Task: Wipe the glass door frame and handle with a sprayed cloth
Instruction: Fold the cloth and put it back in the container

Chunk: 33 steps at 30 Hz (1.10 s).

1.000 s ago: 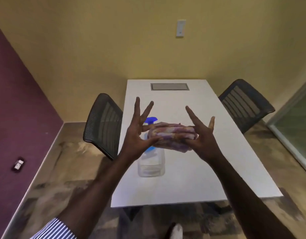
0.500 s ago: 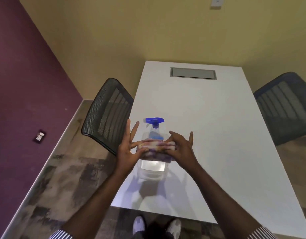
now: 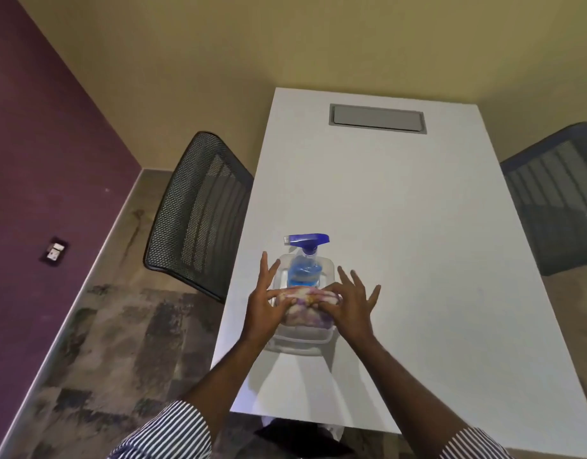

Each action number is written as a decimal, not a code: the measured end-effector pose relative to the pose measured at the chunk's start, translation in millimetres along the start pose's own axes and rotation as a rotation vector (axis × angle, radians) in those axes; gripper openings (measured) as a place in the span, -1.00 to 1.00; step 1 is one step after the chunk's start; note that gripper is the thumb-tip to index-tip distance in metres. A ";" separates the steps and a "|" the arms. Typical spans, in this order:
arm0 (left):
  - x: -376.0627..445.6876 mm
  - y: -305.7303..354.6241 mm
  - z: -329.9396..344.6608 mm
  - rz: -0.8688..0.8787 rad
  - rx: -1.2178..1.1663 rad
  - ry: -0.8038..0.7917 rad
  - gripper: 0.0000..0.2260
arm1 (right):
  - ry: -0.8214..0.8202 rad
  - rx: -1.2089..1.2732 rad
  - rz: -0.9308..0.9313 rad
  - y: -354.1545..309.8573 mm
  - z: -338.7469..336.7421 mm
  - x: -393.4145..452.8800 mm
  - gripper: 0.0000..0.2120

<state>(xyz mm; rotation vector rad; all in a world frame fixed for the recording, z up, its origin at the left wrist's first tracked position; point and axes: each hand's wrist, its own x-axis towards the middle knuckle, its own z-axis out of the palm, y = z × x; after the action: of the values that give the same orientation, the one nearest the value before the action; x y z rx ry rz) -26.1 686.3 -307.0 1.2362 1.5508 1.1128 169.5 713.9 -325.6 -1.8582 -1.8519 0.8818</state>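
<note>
Two hands: left hand (image 3: 265, 308) and right hand (image 3: 350, 306) are pinching the cloth (image 3: 307, 304) ends, other fingers splaying.
Cloth: lying folded, long axis left-right, over the clear container (image 3: 300, 341).
Spray bottle (image 3: 304, 260): standing in the container, nozzle pointing left.

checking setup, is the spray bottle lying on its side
No, the spray bottle stands upright in a clear tub on the table, blue trigger head on top.
</note>
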 end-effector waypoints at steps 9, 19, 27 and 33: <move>16.6 -46.2 3.0 -0.075 0.027 -0.080 -0.20 | -0.035 -0.263 0.067 0.7 21.4 11.0 0.11; 13.9 -94.2 15.6 0.209 0.494 -0.067 -0.50 | -0.198 -0.297 0.243 -11.9 36.9 18.1 -0.62; 7.7 -99.8 20.3 -0.085 0.357 0.039 -0.29 | -0.199 -0.307 0.308 -4.8 51.5 12.1 -0.56; 7.3 -102.0 22.4 -0.275 0.269 0.051 -0.19 | -0.158 -0.432 0.155 9.7 55.9 3.8 -0.18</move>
<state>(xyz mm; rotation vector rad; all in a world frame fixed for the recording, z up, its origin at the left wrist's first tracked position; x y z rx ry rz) -30.0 684.4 -411.6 1.1284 1.8913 0.7820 139.8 707.7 -373.7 -2.2715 -2.1515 0.7360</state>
